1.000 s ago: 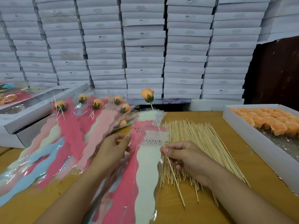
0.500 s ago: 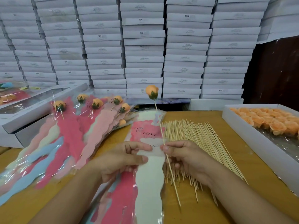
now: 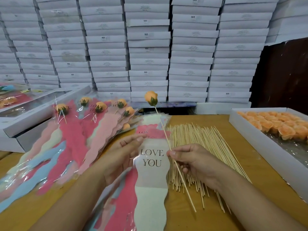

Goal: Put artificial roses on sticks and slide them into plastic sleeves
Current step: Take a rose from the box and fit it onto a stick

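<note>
We look down at a wooden table (image 3: 208, 219). Our right hand (image 3: 191, 161) pinches a thin stick (image 3: 176, 167) topped with an orange artificial rose (image 3: 150, 98), tilted up and away from us. Our left hand (image 3: 122, 154) holds the top of a white plastic sleeve (image 3: 151, 180) printed "LOVE YOU", lifted off a stack of pink and white sleeves (image 3: 120, 202). Bare sticks (image 3: 205, 147) lie loose under the right hand. At right, an open white box (image 3: 260, 144) holds rows of orange rose heads (image 3: 281, 125). At left, finished sleeved roses (image 3: 70, 135) fan out. White boxes (image 3: 148, 47) are stacked behind.
</note>
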